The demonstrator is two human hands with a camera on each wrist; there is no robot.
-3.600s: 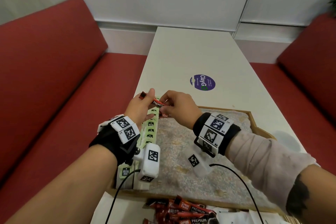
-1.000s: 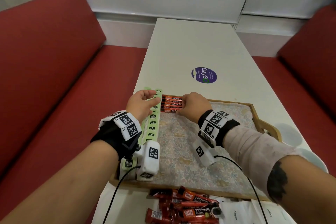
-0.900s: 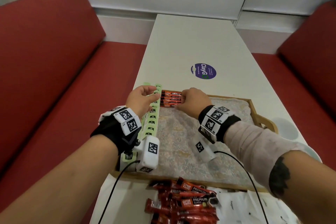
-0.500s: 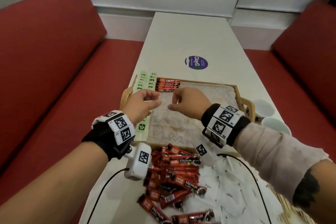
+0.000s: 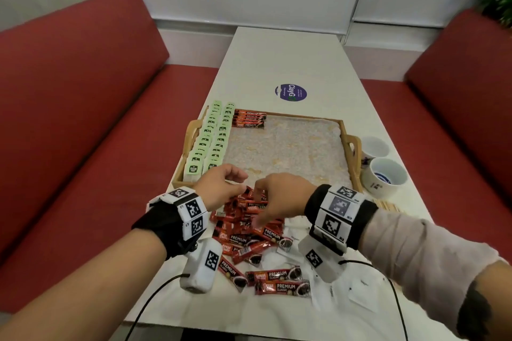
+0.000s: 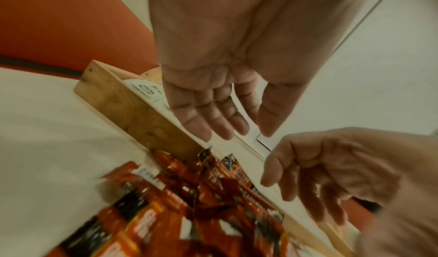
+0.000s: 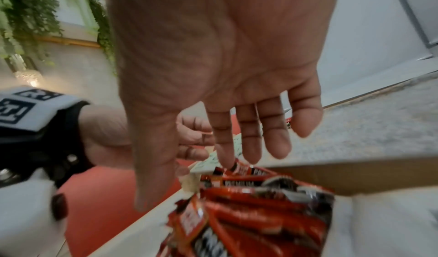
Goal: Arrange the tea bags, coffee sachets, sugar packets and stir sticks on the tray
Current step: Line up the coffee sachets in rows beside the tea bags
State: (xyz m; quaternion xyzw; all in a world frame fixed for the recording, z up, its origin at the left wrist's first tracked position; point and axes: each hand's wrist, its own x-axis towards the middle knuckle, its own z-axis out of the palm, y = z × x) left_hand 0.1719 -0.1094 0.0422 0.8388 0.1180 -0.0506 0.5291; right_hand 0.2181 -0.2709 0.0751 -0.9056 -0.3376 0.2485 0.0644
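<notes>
The wooden tray [image 5: 351, 147] holds two rows of green tea bags [image 5: 210, 141] along its left side. A short stack of red coffee sachets [image 5: 249, 119] lies at its far left corner. In front of the tray sits a loose pile of red coffee sachets [image 5: 249, 232], with white sugar packets [image 5: 352, 288] to its right. Stir sticks [image 5: 388, 205] peek out beside my right wrist. My left hand [image 5: 238, 184] and right hand [image 5: 261, 202] hover over the pile, both holding nothing. In the right wrist view my straight fingers [image 7: 225, 148] reach down almost to the sachets [image 7: 260, 204].
Two white cups [image 5: 385, 177] stand on the table just right of the tray. A purple sticker [image 5: 291, 92] lies beyond the tray. Red benches [image 5: 83, 119] flank the narrow white table. Cables trail from both wrists over the table's near end.
Both hands have left the stacked sachets at the tray's far left corner and drawn back to the loose pile in front of the tray. The head view has tilted down.
</notes>
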